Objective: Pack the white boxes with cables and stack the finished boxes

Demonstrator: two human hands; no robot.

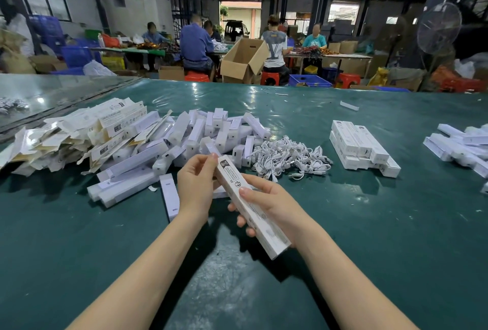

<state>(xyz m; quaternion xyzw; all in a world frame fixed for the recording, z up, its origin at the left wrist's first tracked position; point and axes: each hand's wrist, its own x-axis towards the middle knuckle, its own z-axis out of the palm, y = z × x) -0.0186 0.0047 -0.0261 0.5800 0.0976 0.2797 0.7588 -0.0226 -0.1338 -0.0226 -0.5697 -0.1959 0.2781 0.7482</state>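
The right hand (276, 205) grips a long white box (253, 210) at its middle above the green table (369, 229), fingers half hidden underneath. The left hand (196, 187) pinches its far end, covering the flap. Beyond lie cables (287, 158) and stacked boxes (361, 148); another pile (462, 147) is cut off rightward.

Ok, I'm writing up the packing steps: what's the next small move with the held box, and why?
Probably press the far end shut. The left hand pinches the box at that end while the right hand grips its middle; whether it is filled cannot be seen. The stack lies on the right.
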